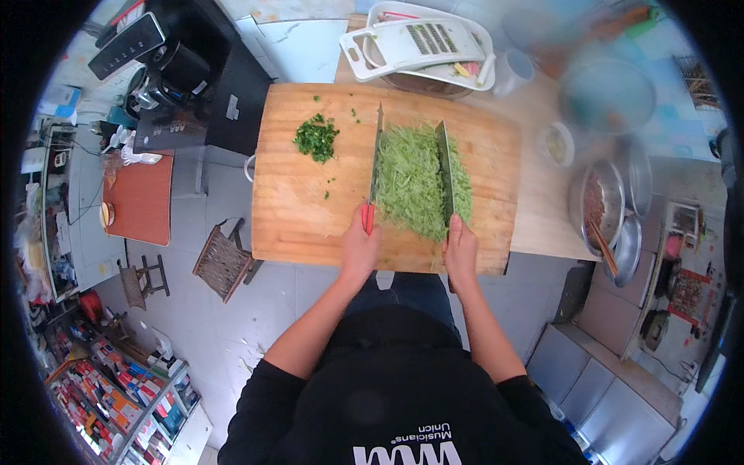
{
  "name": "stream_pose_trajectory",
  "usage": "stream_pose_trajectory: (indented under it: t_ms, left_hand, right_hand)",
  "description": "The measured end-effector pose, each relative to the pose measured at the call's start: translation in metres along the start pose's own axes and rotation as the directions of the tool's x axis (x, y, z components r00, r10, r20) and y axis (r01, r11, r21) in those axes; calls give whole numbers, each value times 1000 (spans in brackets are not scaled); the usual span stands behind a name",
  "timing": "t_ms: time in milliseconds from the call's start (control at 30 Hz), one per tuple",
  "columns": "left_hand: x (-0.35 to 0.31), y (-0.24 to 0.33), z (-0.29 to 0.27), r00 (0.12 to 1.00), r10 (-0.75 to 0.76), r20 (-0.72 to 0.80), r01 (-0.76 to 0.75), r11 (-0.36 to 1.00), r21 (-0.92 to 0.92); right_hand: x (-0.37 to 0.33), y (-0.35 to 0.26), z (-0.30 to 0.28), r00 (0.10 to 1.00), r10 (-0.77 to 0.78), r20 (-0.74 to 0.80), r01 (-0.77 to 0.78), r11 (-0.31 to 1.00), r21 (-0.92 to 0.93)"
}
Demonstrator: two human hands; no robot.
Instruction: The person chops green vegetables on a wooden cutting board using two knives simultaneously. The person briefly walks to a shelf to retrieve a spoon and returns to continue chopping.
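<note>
My left hand [361,244] is closed round the red handle of a knife [377,163], whose blade stands on edge along the left side of a heap of shredded green vegetable [411,174]. In my right hand [461,248] is a cleaver [445,167], its blade upright in the right part of the heap, with some shreds lying beyond it. The heap rests on a large wooden cutting board [294,225]. A small pile of chopped green herbs [316,138] lies at the board's upper left, with a few bits scattered nearby.
Behind the board, a white grater [411,46] lies across a white basin [487,46]. To the right are a small white bowl [556,144] and a metal bowl [577,203] of reddish-brown food with chopsticks [606,249]. A woven stool [225,263] stands on the floor at left.
</note>
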State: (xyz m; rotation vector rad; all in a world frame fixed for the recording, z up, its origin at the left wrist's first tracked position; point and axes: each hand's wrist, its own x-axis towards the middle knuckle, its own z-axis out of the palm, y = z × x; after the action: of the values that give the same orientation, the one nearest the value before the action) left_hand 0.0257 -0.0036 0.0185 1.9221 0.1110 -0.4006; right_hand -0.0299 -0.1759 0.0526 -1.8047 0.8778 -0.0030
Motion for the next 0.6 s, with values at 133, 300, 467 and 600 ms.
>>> stream_pose_trajectory:
  t_ms: [133, 300, 467, 600]
  left_hand:
    - [0, 7, -5, 997, -68, 24, 69, 998, -9]
    - [-2, -12, 4, 996, -89, 12, 89, 991, -103]
    - [-9, -4, 1, 993, -116, 31, 120, 976, -184]
    - [-8, -5, 4, 999, -29, -14, 27, 992, -122]
  right_hand:
    - [-12, -31, 2, 992, 105, 66, -113, 983, 141]
    - [-10, -21, 55, 988, -13, 156, 15, 1000, -13]
    - [-12, -34, 53, 983, -19, 182, 5, 997, 77]
    - [-1, -13, 46, 984, -155, 91, 161, 986, -53]
